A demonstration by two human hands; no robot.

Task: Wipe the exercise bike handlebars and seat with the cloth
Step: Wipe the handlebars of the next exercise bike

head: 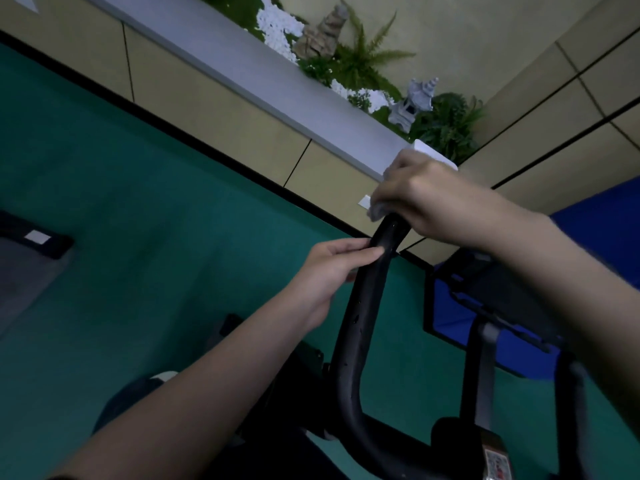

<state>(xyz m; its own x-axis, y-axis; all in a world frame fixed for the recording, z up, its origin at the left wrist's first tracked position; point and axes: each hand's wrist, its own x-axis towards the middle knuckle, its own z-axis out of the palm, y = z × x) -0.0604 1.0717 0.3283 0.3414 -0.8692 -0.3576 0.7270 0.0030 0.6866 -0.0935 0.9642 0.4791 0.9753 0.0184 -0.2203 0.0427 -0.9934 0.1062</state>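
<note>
Risk first: cloth [376,212] sits bunched under my right hand [426,199], which grips it round the tip of the handlebar [360,323]. I see only a corner of it, so a stroke outward could pull it off the end. Left hand [329,271] holds the bar just below, and a downward wipe would run into those fingers. Seat isn't in view.

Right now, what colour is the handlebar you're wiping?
Black; the handlebar shows best in the head view.

The green floor [156,220] carries the exercise bike [360,306], a grey mat [20,282] left, a blue mat [595,230] right.
</note>
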